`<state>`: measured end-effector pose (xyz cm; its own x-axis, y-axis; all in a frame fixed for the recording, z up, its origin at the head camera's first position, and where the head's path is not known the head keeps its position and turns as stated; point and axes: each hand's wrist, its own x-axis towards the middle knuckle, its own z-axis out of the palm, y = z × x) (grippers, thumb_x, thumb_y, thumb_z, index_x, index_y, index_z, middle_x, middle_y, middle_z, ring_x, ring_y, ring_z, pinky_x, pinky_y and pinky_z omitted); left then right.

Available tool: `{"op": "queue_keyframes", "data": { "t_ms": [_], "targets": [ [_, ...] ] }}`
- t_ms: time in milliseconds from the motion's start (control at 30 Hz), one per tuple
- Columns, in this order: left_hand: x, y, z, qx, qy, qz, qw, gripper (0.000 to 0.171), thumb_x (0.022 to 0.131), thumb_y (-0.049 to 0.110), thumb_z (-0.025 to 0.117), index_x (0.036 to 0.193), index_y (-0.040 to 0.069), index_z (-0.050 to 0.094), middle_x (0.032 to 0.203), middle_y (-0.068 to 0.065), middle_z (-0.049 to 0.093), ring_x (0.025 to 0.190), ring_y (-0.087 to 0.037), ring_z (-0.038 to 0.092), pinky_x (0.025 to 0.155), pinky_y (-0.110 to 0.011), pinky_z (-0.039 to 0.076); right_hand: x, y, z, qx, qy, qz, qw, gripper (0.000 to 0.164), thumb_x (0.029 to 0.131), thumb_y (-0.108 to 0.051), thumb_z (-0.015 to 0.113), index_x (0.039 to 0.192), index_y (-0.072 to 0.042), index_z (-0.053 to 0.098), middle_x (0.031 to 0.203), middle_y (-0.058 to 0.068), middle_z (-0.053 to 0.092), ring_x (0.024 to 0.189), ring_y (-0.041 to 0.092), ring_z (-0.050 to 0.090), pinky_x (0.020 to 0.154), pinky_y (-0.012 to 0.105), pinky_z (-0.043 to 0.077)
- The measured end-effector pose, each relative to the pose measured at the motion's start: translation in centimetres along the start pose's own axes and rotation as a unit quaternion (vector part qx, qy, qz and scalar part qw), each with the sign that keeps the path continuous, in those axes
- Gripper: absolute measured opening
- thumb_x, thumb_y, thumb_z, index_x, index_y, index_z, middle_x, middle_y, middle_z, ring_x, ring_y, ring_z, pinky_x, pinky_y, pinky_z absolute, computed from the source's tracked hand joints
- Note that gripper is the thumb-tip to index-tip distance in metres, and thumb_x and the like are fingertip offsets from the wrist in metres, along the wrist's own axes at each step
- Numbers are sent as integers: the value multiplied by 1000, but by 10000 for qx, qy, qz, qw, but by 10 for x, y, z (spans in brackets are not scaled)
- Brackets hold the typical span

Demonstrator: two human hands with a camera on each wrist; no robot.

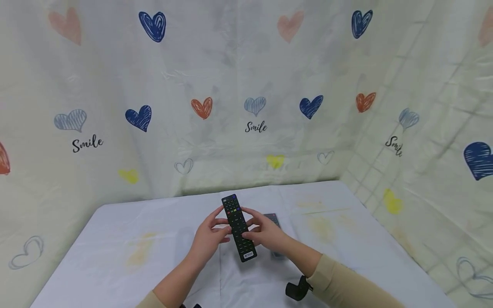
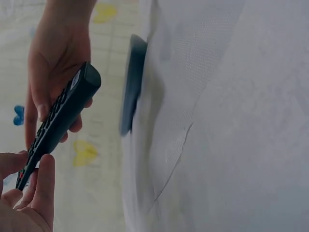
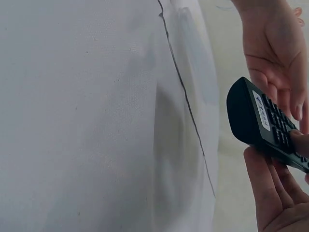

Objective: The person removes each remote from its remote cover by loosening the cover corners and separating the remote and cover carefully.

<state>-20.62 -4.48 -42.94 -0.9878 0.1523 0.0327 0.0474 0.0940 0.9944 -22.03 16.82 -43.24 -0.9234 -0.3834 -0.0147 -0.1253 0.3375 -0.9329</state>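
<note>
My left grip (image 1: 207,238) and right grip (image 1: 270,234) both pinch the black remote (image 1: 237,226), raised over the worktop (image 1: 96,252). Likely light, stiff, slick plastic; I'd hold its long edges near the middle.

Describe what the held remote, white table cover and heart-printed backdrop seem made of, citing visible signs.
Held remote: probably hard plastic, black, low sheen; smooth, rigid-looking casing.
White table cover: perhaps cloth or textured vinyl, mostly matte; fine grain and creases.
Heart-printed backdrop: likely thin plastic sheeting, slightly shiny; wrinkles catch light.
</note>
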Motion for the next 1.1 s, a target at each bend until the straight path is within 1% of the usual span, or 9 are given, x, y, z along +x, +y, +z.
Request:
{"op": "queue_keyframes", "data": {
  "t_ms": [100,233,333,400,500,633,767,933,1100],
  "targets": [
    [5,-8,-2,66,16,16,10000,70,93,11,69,154,18,36,119,-15,63,94,-23,70,75,-38,60,0,-2,5,40,103,103,9999,74,91,-12,73,154,-25,35,105,7,64,95,23,69,67,40,60],
    [8,-10,-3,158,-9,17,9999,68,93,9,68,153,18,38,117,-15,62,91,-22,70,73,-36,60,2,-2,11,101,171,224,9996,77,90,-10,74,154,-24,34,104,8,65,94,23,69,64,39,61],
    [10,-13,-4,261,-80,-74,9996,68,93,7,68,153,17,39,117,-16,62,91,-22,70,73,-36,60,4,1,15,147,222,415,9988,80,89,-7,74,155,-26,32,102,9,64,93,23,69,63,40,61],
    [11,-16,-4,372,-217,-162,9989,70,92,5,68,154,15,37,119,-17,62,92,-21,69,73,-36,60,6,5,17,171,232,559,9980,82,88,-6,74,155,-25,32,101,9,64,91,23,69,63,40,61],
    [12,-22,-5,574,-551,-270,9965,77,89,2,69,155,9,31,119,-19,62,90,-22,69,70,-37,61,6,9,21,248,225,706,9969,82,87,-3,74,155,-22,32,99,11,63,86,23,69,61,41,61],
    [15,-31,-7,1029,-998,-455,9886,88,85,3,73,158,8,23,109,-15,62,80,-21,68,63,-37,60,6,11,26,248,219,902,9954,81,87,-2,74,155,-18,32,99,12,63,82,23,68,60,42,60],
    [19,-40,-10,1542,-1275,-689,9773,91,84,9,76,158,10,23,95,-9,62,69,-19,64,55,-35,56,8,17,30,162,253,1162,9928,80,86,-4,75,154,-16,34,98,11,63,80,23,67,60,40,60],
    [22,-45,-13,1961,-1474,-828,9659,89,84,14,78,156,6,27,83,-5,64,61,-18,61,51,-32,52,12,25,35,199,201,1364,9902,79,86,-3,75,153,-14,36,96,12,62,79,22,66,59,38,60],
    [24,-47,-15,2262,-1550,-895,9575,86,84,19,78,154,2,30,77,-2,66,51,-14,56,46,-28,47,16,24,37,-17,155,1488,9887,75,86,-7,76,151,-13,40,95,11,61,77,21,66,58,36,59]
  ]
}}
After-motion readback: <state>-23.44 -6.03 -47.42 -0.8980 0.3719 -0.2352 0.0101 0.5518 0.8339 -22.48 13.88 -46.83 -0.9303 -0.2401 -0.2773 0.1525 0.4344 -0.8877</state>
